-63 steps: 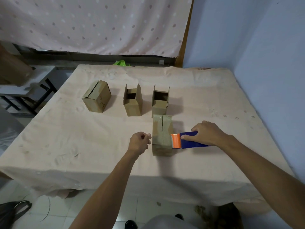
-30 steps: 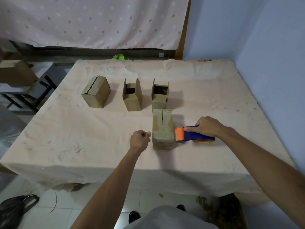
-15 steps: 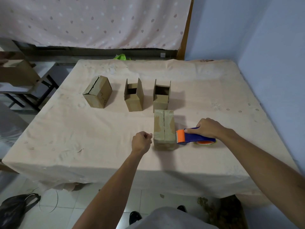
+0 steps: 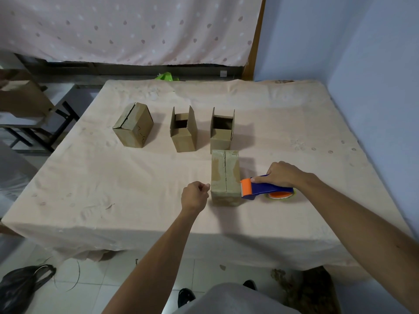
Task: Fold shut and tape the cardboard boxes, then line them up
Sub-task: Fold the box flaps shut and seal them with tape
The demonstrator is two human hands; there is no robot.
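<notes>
Box [image 4: 225, 175] seems taped; right hand [image 4: 283, 174] partly covers dispenser [image 4: 263, 189].

The near box [image 4: 225, 175] at centre is matt brown cardboard. Its top looks paler and smoother, seemingly under clear tape, with brown patches showing. The left box [image 4: 133, 129], middle box [image 4: 183, 137] and right box [image 4: 221, 138] above it are bare cardboard, dull and slightly rough. The dispenser [image 4: 265, 188] right of centre is smooth blue and orange plastic with a slight sheen. The tabletop cloth [image 4: 113, 177] is pale peach fabric, matt and creased. The curtain [image 4: 136, 28] along the top is thin dotted pink cloth. The wall [image 4: 362, 64] at right is flat, matt blue paint. The floor [image 4: 90, 291] below is pale glossy tile, and the bag [image 4: 20, 286] at lower left is shiny black plastic.
</notes>
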